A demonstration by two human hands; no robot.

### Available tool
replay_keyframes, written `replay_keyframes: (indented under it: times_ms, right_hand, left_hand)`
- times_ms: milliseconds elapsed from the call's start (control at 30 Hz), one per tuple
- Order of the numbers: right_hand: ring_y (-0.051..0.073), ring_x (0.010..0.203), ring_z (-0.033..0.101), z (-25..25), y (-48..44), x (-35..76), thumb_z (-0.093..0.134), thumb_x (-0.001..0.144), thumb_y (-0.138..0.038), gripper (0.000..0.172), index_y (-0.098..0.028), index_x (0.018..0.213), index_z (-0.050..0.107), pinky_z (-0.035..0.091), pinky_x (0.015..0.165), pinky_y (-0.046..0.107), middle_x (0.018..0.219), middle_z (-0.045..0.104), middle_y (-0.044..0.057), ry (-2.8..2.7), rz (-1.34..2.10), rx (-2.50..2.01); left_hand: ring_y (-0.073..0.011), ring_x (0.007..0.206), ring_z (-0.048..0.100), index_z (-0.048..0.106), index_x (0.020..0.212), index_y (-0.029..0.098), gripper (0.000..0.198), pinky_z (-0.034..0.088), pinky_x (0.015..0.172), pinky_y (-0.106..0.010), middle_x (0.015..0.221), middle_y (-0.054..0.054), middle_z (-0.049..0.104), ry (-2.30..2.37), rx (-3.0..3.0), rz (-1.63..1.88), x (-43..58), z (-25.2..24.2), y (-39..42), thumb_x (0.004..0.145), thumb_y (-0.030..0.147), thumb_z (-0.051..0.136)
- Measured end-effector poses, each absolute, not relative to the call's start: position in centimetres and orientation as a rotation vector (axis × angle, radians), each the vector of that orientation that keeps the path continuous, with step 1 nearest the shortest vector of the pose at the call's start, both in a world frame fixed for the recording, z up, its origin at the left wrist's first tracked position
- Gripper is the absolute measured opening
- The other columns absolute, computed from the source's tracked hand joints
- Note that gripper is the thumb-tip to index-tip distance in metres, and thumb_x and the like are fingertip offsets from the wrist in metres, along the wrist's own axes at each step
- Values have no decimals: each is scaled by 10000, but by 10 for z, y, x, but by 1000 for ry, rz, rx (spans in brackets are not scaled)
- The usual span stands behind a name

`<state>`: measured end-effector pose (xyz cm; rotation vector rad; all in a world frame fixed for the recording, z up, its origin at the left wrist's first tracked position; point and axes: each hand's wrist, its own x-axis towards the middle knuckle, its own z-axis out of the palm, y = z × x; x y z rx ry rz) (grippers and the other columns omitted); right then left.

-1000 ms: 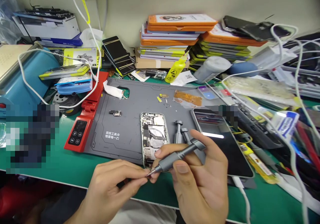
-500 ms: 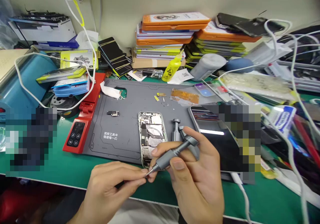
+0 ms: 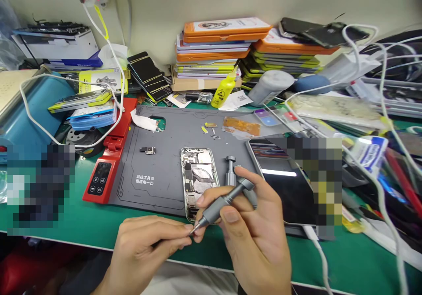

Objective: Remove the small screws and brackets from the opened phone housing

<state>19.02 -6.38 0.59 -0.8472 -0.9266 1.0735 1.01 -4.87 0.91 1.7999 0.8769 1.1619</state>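
My right hand (image 3: 255,238) is wrapped round a grey metal screwdriver (image 3: 221,204), its tip pointing down-left. My left hand (image 3: 148,246) pinches thumb and forefinger together right at that tip; what they hold is too small to make out. Both hands hover over the near edge of a grey work mat (image 3: 171,163). Just behind them lies an opened phone body (image 3: 198,176) with its insides showing. Two more grey screwdrivers (image 3: 230,169) lie beside it. A detached phone screen (image 3: 280,180) rests face up to the right.
A red device with buttons (image 3: 103,176) borders the mat's left side. Small parts (image 3: 148,150) and screws (image 3: 209,128) lie on the mat. Stacked orange and yellow boxes (image 3: 224,44), a yellow bottle (image 3: 222,90), white cables (image 3: 369,110) and clutter crowd the back and right.
Both hands stay together at the screwdriver tip and have drifted slightly left and toward me. The view has shifted a little.
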Motion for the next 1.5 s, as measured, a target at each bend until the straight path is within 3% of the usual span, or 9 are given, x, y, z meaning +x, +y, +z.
replay_keyframes:
  times_ms: [667,900,1000,1100,1233,1367,1500]
  right_hand:
    - [130,612,782,7,-65,192,615,1170,-300,356,-443,1492,573,673,533,249,1040,803,-7,-888,1129,-897]
    - [156,601,778,6,-65,202,630,1163,-380,380,-440,1515,500,726,589,336,1036,817,-8,-853,1278,-913]
    - [159,554,745,9,-64,204,637,1155,-403,388,-429,1520,507,703,518,338,988,806,-26,-842,1271,-932]
    - [153,542,724,9,-63,200,630,1155,-365,340,-380,1485,554,635,442,279,936,790,-26,-833,1077,-978]
    - [193,703,793,0,-62,194,689,1098,-194,429,-326,1490,575,712,590,349,1023,822,29,-960,504,-1093]
    - [265,829,859,-9,-54,193,770,1008,-110,441,-240,1413,651,755,687,431,1029,823,80,-1224,198,-1154]
    - [252,844,865,-10,-47,192,780,975,-72,473,-249,1399,669,763,691,399,1011,808,59,-1329,137,-1202]
  left_hand:
    - [-131,807,886,862,1078,215,112,702,812,-145,990,4,916,858,1804,1133,9,7,-49,1109,243,758]
    - [-111,792,871,862,1108,217,131,676,812,-136,978,11,913,820,1887,1153,8,5,-48,1123,260,739]
    - [-119,773,857,864,1158,218,156,668,763,-157,960,1,907,877,1942,1151,10,6,-47,1133,284,725]
    - [-118,698,811,854,1078,211,187,633,681,-183,884,1,881,944,1977,1158,12,7,-48,1141,323,719]
    - [-103,537,673,816,1043,200,244,525,556,-212,661,38,749,1035,2015,1131,14,6,-50,1180,318,652]
    - [-98,532,659,792,1103,184,224,500,571,-224,716,29,781,1051,2112,1109,15,4,-51,1194,244,596]
    - [-100,530,643,766,1131,200,180,480,558,-239,773,41,815,1033,2143,1120,16,2,-51,1180,202,592]
